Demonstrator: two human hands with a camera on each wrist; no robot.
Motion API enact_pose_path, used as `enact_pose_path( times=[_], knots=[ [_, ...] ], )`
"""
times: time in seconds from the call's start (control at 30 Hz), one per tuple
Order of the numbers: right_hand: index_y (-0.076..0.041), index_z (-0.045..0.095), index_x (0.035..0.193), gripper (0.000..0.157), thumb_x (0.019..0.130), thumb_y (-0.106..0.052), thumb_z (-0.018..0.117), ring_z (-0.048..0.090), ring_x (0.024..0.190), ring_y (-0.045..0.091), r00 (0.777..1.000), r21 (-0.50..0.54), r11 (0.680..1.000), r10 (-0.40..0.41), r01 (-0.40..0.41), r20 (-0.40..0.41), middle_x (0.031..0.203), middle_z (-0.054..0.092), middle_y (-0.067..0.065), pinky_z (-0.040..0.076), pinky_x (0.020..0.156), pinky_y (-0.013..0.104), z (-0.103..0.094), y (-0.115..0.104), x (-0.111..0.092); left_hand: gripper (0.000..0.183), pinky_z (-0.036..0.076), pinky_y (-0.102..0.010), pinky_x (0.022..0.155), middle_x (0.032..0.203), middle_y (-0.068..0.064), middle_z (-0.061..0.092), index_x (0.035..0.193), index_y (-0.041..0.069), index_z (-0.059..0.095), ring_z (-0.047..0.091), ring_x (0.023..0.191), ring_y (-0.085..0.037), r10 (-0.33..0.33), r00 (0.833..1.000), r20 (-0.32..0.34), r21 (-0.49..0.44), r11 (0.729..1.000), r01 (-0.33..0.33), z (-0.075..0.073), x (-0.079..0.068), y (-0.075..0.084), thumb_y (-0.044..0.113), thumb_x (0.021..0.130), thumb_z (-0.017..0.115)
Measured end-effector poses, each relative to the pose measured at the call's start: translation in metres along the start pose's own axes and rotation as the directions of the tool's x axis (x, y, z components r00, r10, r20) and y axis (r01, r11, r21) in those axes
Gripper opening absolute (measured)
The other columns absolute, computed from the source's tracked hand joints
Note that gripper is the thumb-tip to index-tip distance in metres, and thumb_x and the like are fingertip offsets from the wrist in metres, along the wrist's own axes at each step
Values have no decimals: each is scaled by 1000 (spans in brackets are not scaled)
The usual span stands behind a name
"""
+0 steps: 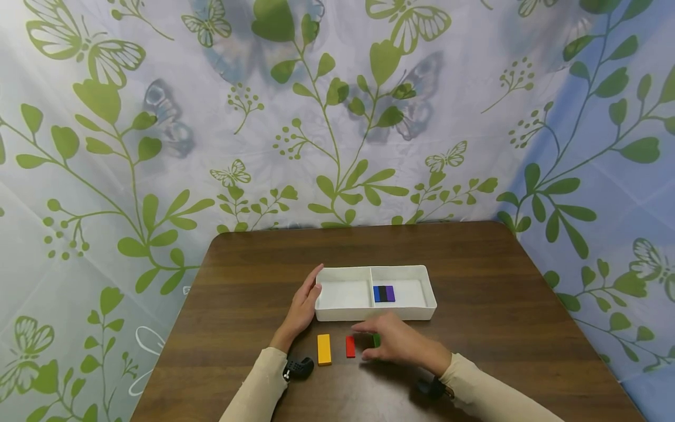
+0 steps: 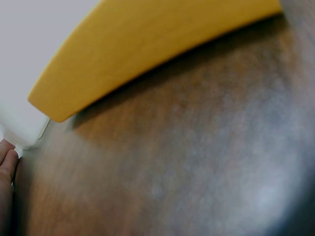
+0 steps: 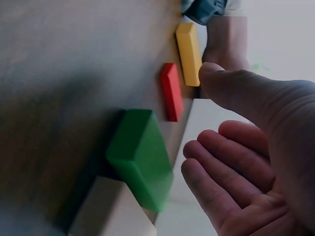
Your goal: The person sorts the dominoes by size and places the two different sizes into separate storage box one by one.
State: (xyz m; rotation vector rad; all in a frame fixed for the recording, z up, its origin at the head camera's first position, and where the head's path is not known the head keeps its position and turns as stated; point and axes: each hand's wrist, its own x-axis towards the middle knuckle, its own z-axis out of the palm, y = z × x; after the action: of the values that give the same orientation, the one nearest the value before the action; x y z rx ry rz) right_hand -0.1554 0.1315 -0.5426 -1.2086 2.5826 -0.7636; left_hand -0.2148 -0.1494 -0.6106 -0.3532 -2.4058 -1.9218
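My left hand (image 1: 300, 308) lies along the left end of a white two-compartment tray (image 1: 344, 315), its fingers straight against the outer wall. In front of the tray my right hand (image 1: 395, 340) hovers over the table with thumb and fingers spread, holding nothing. Beneath it, a green block (image 1: 377, 340) is partly covered. The right wrist view shows this green block (image 3: 140, 157) beside a pale block (image 3: 110, 209), with the palm (image 3: 256, 211) facing them. A small red block (image 1: 350, 346) lies left of the right fingertips. Farther left is a larger yellow block (image 1: 324, 350).
Blue (image 1: 377, 293), black (image 1: 382, 293) and purple (image 1: 390, 293) blocks sit side by side in the tray's right compartment, against the divider (image 1: 371, 284). The brown wooden table (image 1: 474, 264) ends at a leaf-patterned curtain (image 1: 337, 117).
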Motion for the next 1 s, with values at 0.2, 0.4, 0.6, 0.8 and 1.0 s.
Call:
enact_pose_path(
  times=[0.2,0.4,0.6,0.8,1.0],
  knots=[
    [-7,78,135,53,87,-24,95,77,107,13,999,-14,999,-31,30,-21,127,82,3,64,93,31,11,0,2,52,23,-64,135,177,-2,39,170,18,42,33,166,-30,-10,1000,1,-4,1000,10,0,-2,1,15,118,47],
    [-7,77,135,54,87,-24,95,76,107,11,999,-35,999,-29,27,-36,127,81,2,64,96,31,19,-1,4,52,23,-63,135,178,-2,38,170,18,41,32,166,-30,-14,1000,-7,22,1000,14,1,-2,3,15,118,45],
    [-9,78,135,54,86,-23,95,75,104,8,998,-49,999,-20,17,-59,126,82,1,64,92,28,25,-1,5,52,19,-64,136,179,-8,35,170,11,39,29,167,-35,-27,999,-30,26,999,28,6,-6,21,11,118,40],
    [-9,79,132,50,85,-20,95,75,100,8,995,-58,998,-43,38,-86,122,82,0,63,90,27,30,-4,7,52,20,-65,135,179,-9,35,170,11,39,30,167,-36,-20,999,-31,32,999,21,5,-6,20,9,118,41],
    [-7,78,129,47,86,-17,94,72,95,7,993,-38,997,-70,67,-92,116,82,-1,62,87,25,32,-7,9,52,25,-62,135,178,-3,38,170,19,42,34,166,-31,-8,1000,-7,27,1000,8,1,-1,4,15,118,45]
  ],
)
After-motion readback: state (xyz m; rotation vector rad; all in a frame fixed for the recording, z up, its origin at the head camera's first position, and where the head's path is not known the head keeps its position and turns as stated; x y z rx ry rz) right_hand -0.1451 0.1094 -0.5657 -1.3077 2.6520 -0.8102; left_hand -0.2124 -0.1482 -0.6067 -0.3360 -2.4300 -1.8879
